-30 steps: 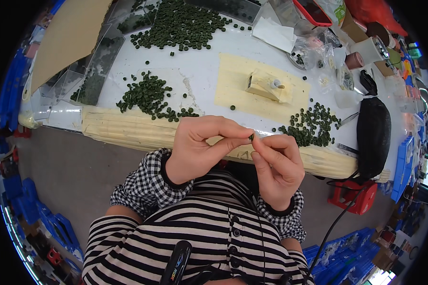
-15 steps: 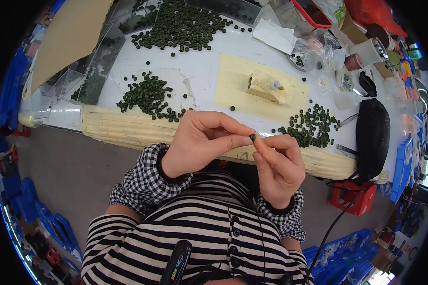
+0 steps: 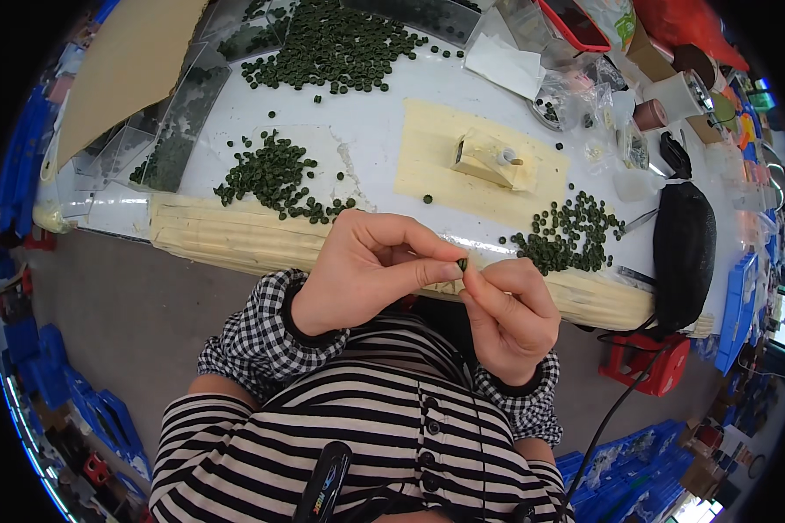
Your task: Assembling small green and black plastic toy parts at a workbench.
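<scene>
My left hand (image 3: pixel 371 270) and my right hand (image 3: pixel 510 309) meet just in front of the table's near edge. Together their fingertips pinch one small dark green round part (image 3: pixel 462 263). Both hands hover above my lap, over a striped top with checked cuffs. On the white table lie piles of the same green parts: one pile (image 3: pixel 275 179) to the left, another (image 3: pixel 567 235) to the right, and a large one (image 3: pixel 340 44) at the back. A small cream block fixture (image 3: pixel 488 159) stands on a pale yellow mat (image 3: pixel 436 166).
A black pouch (image 3: pixel 685 248) lies at the table's right end, with a cable running down. Clear plastic trays (image 3: pixel 179 122) and a brown cardboard sheet (image 3: pixel 118 70) are at the left. Tape rolls, bags and clutter fill the back right. Blue crates stand on the floor.
The hands have stayed together near the table edge, shifting only slightly; the fingers keep working the small green part.
</scene>
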Motion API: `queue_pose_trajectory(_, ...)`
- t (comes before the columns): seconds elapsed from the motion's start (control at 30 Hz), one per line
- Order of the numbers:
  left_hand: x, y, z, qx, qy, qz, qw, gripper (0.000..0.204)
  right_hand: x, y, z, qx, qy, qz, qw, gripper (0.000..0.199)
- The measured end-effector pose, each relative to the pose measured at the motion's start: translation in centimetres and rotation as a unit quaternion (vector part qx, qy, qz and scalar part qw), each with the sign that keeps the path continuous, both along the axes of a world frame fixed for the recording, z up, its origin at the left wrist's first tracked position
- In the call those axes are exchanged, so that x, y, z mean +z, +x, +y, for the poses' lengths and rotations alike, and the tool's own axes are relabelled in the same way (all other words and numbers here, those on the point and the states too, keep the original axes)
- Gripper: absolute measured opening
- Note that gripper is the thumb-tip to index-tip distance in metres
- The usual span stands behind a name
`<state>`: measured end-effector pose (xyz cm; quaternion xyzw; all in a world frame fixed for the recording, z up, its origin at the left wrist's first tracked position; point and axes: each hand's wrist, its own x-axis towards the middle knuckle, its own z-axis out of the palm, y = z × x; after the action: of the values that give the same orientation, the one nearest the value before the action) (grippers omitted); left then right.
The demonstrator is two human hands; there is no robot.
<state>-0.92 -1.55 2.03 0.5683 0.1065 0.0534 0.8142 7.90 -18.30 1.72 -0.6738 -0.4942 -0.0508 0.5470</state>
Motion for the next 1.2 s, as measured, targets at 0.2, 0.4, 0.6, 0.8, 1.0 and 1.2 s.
queue_pose_trajectory(0.2,0.26,-0.21,0.12,-0.008,0.025,0.021,0.999,0.014,-0.36,-0.32,0.11,-0.009,0.009,0.032,0.999,0.037)
queue_pose_trajectory(0.4,0.03,-0.36,-0.25,0.010,-0.001,-0.007,1.000,0.015,-0.42,-0.46,0.26,-0.019,0.030,0.060,0.998,0.036)
queue_pose_trajectory(0.6,-0.35,-0.26,-0.54,0.030,0.029,-0.033,0.999,0.016,-0.61,-0.42,0.14,-0.020,0.027,0.063,0.997,0.036)
queue_pose_trajectory(0.8,-0.38,-0.24,-0.66,0.038,0.041,-0.050,0.997,0.016,-0.49,-0.40,0.08,-0.018,0.023,0.062,0.998,0.036)
queue_pose_trajectory(1.0,-0.26,-0.27,-0.55,0.036,0.055,-0.043,0.997,0.016,-0.45,-0.38,0.12,-0.019,0.017,0.055,0.998,0.036)
queue_pose_trajectory(1.2,-0.54,-0.28,-0.68,0.044,0.062,-0.045,0.996,0.015,-0.66,-0.39,0.08,-0.021,0.011,0.038,0.999,0.035)
